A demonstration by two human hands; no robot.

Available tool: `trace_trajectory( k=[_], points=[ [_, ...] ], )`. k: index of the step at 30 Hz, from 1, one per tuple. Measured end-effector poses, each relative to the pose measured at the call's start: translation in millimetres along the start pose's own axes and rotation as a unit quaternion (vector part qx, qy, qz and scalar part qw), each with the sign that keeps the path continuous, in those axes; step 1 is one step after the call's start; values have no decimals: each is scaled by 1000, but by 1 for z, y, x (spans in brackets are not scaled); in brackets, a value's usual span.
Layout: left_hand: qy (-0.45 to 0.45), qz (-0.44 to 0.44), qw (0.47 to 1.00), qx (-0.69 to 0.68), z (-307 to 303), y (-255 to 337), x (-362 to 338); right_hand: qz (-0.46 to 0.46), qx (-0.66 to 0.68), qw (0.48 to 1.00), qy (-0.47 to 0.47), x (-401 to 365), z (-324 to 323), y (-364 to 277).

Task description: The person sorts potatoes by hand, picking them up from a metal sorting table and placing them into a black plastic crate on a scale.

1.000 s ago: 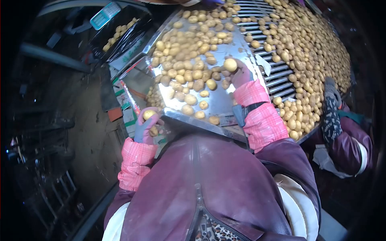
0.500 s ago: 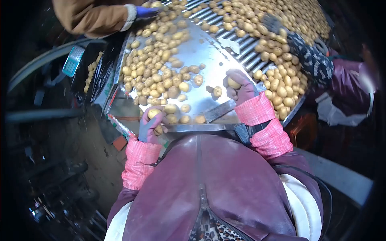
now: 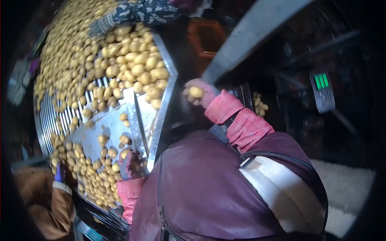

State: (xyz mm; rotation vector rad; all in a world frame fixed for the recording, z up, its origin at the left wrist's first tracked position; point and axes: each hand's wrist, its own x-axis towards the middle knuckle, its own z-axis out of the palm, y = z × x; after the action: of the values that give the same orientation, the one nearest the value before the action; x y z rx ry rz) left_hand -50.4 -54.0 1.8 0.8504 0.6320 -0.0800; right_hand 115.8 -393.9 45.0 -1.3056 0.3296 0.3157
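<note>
Gloved in pinkish fabric, my right hand (image 3: 207, 93) is closed around a potato (image 3: 196, 92), off the right side of the metal sorting table (image 3: 90, 138). Something small and roundish shows below that potato, too blurred to name. My left hand (image 3: 128, 166) is over the table's near edge, its fingers curled on another potato (image 3: 125, 154). Close to it on the metal lie loose potatoes (image 3: 103, 140), singly and in a pile (image 3: 90, 174). A larger heap of potatoes (image 3: 136, 68) fills the table's far right corner.
A roller grate (image 3: 48, 126) full of potatoes runs along the far side. One co-worker's patterned sleeve (image 3: 136, 14) reaches in at the top, another's brown sleeve (image 3: 60, 209) at lower left. An orange crate (image 3: 206, 38), a grey metal beam (image 3: 249, 40) and a lit scale display (image 3: 322, 81) stand right.
My view has swung to the right. My right hand has moved with its potato from above the table to beyond its right edge. My left hand still grips a potato.
</note>
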Motion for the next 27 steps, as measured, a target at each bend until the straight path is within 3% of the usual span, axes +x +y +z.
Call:
trace_trajectory(
  k=[3, 4, 5, 6, 7, 8, 10, 11, 12, 13, 14, 16, 17, 19, 21, 24, 27],
  points=[
    [-72, -52, 996, -1, -2, -1, 10, 58, 90, 978, 177, -9, -85, 8],
    [-75, -63, 995, -1, 1, 1, 11, -18, 99, 968, 229, -15, -119, 22],
    [-70, -69, 995, -1, -1, 5, 10, 29, 57, 960, 271, 0, -180, 42],
    [-58, -106, 993, -13, -12, 1, 17, 58, 166, 918, 354, -32, -161, 12],
    [-50, -68, 996, 3, 2, 6, 7, 14, 77, 933, 352, -28, -225, 32],
    [-42, -60, 997, 9, 4, 6, 7, 7, 31, 900, 434, -34, -252, 35],
    [-35, -48, 998, 2, 2, 3, 9, 88, -237, 856, 451, -23, -352, 68],
    [-37, -38, 999, -9, 0, 1, 10, 25, -235, 813, 533, -40, -327, 62],
    [-15, -45, 998, -39, 2, 0, 9, -48, -375, 757, 533, -27, -361, 86],
    [-13, -52, 998, -29, 9, 9, 4, -127, -500, 681, 519, -9, -395, 110],
    [-21, -45, 997, -62, 15, 8, 2, -101, -94, 917, 374, -7, -350, 91],
    [-69, -40, 992, -100, 18, 5, 3, -89, -157, 957, 229, 7, -273, 68],
    [-67, -20, 996, -51, 29, 11, -1, -85, -188, 966, 154, 14, -237, 59],
    [-79, -52, 992, -83, 51, 14, -10, -26, -198, 975, 94, 26, -159, 47],
    [-100, -92, 990, -25, 70, 16, -18, -78, -255, 963, 31, 46, -109, 46],
    [-127, -161, 978, 25, 79, -7, -15, -55, -179, 980, -70, 53, -39, 20],
    [-160, -242, 956, 43, 108, -23, -6, -252, -345, 895, -123, 59, 14, -3]
  ],
)
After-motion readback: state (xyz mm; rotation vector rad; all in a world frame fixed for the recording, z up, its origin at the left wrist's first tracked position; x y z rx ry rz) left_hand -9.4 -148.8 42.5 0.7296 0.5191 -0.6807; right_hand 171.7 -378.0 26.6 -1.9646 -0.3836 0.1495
